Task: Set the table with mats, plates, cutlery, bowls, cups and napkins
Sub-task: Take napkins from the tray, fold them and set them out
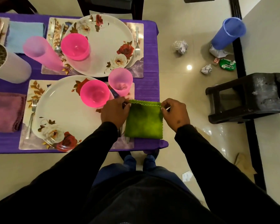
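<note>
Pinching the green napkin (144, 120) at 3 o'clock of the near plate (68, 113), the left hand (115, 113) and right hand (175, 113) look almost done, with mats, plates, bowls, cups and forks already out.

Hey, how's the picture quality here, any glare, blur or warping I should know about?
Head view: a ceiling light glares off the glossy floor; wide-angle warping bends the table edge and leans the pink cup; the white cup at the left edge is soft; the green napkin, pinched by left hand and right hand, is evenly lit.

Two dark-sleeved arms reach forward, both hands level: left hand (114, 112) and right hand (175, 114) each with fingers curled, pinching a cloth corner.
</note>
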`<state>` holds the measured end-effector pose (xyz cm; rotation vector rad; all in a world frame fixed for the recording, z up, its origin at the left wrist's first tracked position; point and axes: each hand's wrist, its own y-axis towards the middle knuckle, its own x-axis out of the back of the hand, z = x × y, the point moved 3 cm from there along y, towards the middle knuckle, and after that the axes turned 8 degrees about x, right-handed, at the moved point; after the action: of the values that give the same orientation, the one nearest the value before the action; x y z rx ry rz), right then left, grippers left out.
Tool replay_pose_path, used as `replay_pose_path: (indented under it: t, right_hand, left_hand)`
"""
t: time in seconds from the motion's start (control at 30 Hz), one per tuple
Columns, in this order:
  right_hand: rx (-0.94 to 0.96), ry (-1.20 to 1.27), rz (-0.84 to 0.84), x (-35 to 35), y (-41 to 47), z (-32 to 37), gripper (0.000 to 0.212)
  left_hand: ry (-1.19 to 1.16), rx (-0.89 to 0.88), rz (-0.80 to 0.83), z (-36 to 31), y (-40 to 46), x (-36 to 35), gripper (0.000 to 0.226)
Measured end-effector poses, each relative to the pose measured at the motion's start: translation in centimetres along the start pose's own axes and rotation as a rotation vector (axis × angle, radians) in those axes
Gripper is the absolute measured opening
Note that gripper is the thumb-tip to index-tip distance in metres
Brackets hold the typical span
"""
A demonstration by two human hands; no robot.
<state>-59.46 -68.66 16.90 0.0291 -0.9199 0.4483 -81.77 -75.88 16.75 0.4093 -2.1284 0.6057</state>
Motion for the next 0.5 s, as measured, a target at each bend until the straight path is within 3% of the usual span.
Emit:
replay_pose_path:
  t: [0.5]
  right_hand:
    - [-0.078, -0.106, 0.008, -1.1, 2.3, -0.3, 0.009]
  left_hand:
    - [0.056, 0.087, -0.004, -0.7, 0.8, -1.8, 0.025]
